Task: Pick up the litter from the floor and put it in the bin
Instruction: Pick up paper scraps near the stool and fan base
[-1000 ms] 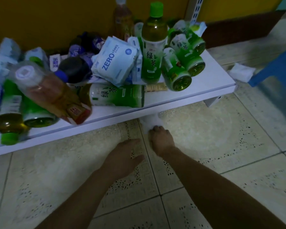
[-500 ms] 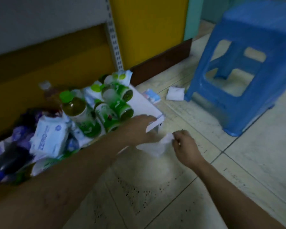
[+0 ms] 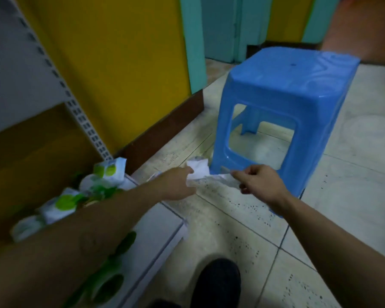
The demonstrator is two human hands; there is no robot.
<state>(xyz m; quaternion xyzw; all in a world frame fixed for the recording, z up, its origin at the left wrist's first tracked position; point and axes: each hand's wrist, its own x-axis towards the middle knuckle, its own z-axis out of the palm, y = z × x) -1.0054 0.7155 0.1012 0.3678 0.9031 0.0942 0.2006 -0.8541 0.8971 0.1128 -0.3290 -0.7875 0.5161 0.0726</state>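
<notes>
Both hands have swung from the shelf toward the blue stool (image 3: 287, 85); left hand (image 3: 176, 184) and right hand (image 3: 259, 184) each pinch an end of the thin tissue (image 3: 200, 182), stretched above the floor (image 3: 231, 218) by the stool's leg

Blue stool (image 3: 285, 90); white tissue (image 3: 199, 168)

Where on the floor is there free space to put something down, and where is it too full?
The floor tiles right of the blue stool are bare, as is the patch between the shoe and the right hand. The low shelf board is crowded with bottles and packets, and a white tissue lies at the stool's foot.
</notes>
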